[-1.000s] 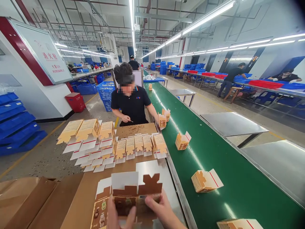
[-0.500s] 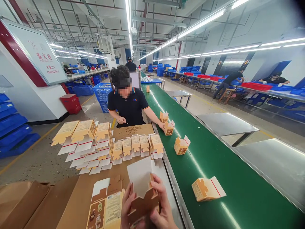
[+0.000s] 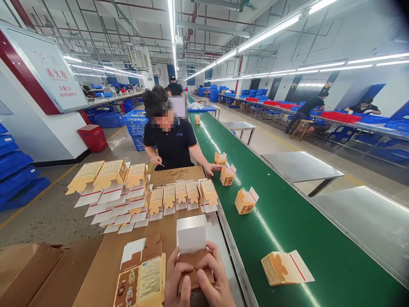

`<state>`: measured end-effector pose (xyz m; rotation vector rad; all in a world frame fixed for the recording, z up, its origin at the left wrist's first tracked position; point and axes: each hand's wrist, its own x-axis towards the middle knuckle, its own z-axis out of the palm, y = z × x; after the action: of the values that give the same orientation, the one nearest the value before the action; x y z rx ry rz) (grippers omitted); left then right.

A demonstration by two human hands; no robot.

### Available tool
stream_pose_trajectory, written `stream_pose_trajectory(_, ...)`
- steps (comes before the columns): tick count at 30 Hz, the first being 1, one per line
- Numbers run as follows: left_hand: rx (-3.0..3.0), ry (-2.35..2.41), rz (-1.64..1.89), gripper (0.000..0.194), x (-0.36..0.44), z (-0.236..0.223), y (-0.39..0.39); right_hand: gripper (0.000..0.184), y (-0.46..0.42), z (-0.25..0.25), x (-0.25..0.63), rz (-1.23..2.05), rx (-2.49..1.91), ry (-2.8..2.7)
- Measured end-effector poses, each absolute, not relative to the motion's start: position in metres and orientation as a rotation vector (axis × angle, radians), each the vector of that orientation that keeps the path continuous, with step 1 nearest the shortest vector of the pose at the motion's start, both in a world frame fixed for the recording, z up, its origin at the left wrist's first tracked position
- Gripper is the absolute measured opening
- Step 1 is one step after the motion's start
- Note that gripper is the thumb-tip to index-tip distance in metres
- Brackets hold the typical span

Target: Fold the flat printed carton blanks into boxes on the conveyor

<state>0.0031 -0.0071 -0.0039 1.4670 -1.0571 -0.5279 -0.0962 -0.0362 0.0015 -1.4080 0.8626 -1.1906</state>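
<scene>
While pinched between left hand (image 3: 175,279) and right hand (image 3: 213,279) — small carton (image 3: 193,256), white flap at 12 o'clock — gripped firmly.

Matt cardboard carton (image 3: 191,256), glossy conveyor belt (image 3: 287,221)

Your 2 hands are bare: no gloves, rings or watch show on either. Your left hand (image 3: 174,279) shows its fingers and thumb with short, plain nails. Your right hand (image 3: 214,279) looks the same, its thumbnail short and unpainted. No sleeve or cuff shows, since both wrists are cut off by the bottom edge of the view.
</scene>
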Motion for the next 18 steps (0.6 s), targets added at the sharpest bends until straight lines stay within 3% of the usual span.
stream_pose_trajectory(3, 1.545, -1.070, -0.686, 0.043, 0.009, -0.019, -0.010, 0.038, -0.042, -0.006, -0.097, -1.048, -1.353, 1.000)
stream_pose_trajectory(6, 1.597, -0.993, -0.746, 0.036, 0.013, -0.024, -0.010, 0.030, -0.040, -0.009, -0.098, -0.970, -1.259, 0.935)
stream_pose_trajectory(7, 1.608, -0.946, -0.727, 0.033, 0.015, -0.022, -0.011, 0.037, -0.038, -0.012, -0.098, -0.953, -1.217, 0.849)
stream_pose_trajectory(9, 1.629, -0.810, -0.730, 0.032, 0.020, -0.014, -0.013, 0.079, -0.030, -0.025, -0.099, -0.886, -1.085, 0.713)
stream_pose_trajectory(11, 1.635, -0.701, -0.810, 0.039, 0.030, -0.005, -0.016, 0.093, -0.021, -0.044, -0.099, -0.780, -0.922, 0.710)
stream_pose_trajectory(14, 1.710, -0.712, -0.874, 0.049, 0.058, -0.006, -0.019, 0.081, -0.018, -0.075, -0.099, -0.722, -0.791, 0.756)
stream_pose_trajectory(18, 2.148, -0.787, -0.670, 0.061, 0.111, -0.038, -0.009, 0.061, -0.049, -0.091, -0.101, -0.837, -0.698, 0.962)
